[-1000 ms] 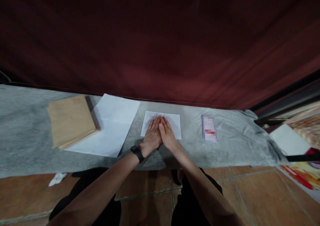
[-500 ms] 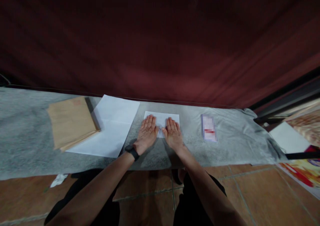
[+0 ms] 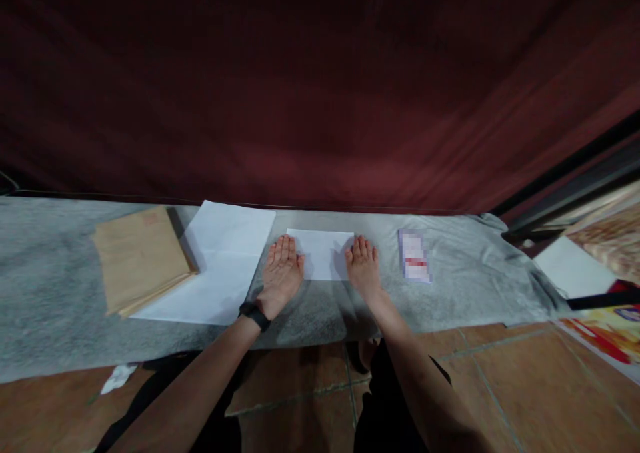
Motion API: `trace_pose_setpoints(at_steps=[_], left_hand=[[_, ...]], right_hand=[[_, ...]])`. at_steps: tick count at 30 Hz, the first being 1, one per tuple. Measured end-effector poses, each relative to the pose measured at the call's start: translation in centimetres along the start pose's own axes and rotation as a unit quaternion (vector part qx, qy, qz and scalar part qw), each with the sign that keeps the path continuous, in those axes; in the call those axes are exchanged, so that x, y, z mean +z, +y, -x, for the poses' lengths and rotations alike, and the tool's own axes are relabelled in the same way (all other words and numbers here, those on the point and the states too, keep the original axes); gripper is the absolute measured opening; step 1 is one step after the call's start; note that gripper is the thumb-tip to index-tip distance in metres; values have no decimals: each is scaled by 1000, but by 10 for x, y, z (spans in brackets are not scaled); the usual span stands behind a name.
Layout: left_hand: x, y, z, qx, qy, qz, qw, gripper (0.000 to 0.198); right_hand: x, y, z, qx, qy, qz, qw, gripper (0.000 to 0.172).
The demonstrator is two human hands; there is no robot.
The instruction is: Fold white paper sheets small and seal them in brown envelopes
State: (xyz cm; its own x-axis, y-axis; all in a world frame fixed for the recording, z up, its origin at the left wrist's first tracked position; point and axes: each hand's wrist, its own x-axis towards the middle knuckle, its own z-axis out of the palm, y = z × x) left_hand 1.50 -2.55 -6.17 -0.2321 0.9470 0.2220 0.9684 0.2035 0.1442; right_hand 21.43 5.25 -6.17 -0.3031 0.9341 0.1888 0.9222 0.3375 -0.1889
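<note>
A small white sheet of paper (image 3: pixel 324 255), perhaps folded, lies flat on the grey cloth in front of me. At its left edge is my left hand (image 3: pixel 283 269), palm down with fingers stretched out, a black band on the wrist. My right hand (image 3: pixel 364 263) is at the right edge of the paper, also flat with straight fingers. Neither hand grips anything. Whether the palms press on the paper or just hover over its edges, I cannot tell.
A stack of brown envelopes (image 3: pixel 143 256) rests partly on larger white sheets (image 3: pixel 227 266) to the left. On the right lies a blurred pinkish bundle with a red band (image 3: pixel 415 256). Grey cloth (image 3: pixel 465 273) covers the narrow surface, and a dark red curtain (image 3: pixel 320 106) hangs behind it.
Both hands have slid apart from the middle of the small white paper out to its two side edges, uncovering its centre. The view has shifted slightly.
</note>
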Motion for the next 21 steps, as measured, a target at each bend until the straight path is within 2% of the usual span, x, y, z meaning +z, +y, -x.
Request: trace_pose_setpoints(at_steps=[4, 7, 10, 14, 21], left_hand=[[3, 20, -19, 55, 1, 29, 998, 60], [11, 28, -31, 73, -35, 42, 996, 58], [17, 28, -32, 82, -46, 33, 995, 57], [16, 21, -27, 83, -37, 22, 996, 58], [10, 9, -22, 38, -37, 11, 999, 61]], right_hand=[[1, -29, -19, -55, 29, -92, 994, 58], [9, -53, -25, -93, -6, -125, 988, 57], [16, -65, -23, -105, -34, -99, 989, 56], [22, -60, -18, -111, -25, -54, 992, 55], [28, -31, -13, -87, 20, 0, 996, 57]])
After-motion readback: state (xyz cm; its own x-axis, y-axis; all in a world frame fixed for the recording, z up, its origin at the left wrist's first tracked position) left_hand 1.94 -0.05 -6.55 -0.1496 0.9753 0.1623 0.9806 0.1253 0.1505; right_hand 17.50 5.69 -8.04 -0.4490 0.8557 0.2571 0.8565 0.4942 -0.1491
